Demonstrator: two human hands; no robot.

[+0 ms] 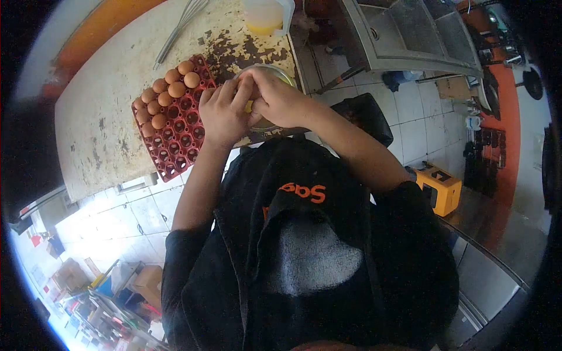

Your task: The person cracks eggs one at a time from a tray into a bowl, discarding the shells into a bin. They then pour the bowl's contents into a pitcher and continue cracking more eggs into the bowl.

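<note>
My left hand [225, 114] and my right hand [275, 96] meet over a bowl [288, 77], fingers closed and pressed together. What lies between the fingers is hidden by the hands. Only parts of the bowl's rim show around them, with some yellow visible just under the hands. Close by on the left, a red egg tray [186, 140] lies at an angle on the table. Several brown eggs [176, 89] fill its upper left part, and the cups nearer to me are bare.
A whisk [178, 35] lies on the worn, peeling table [93, 128]. Near the table's far right corner stands a clear jug [266, 17] with yellow liquid. A metal sink unit [404, 58] is at the right. Behind on the right, a yellow case [436, 188] rests on a counter.
</note>
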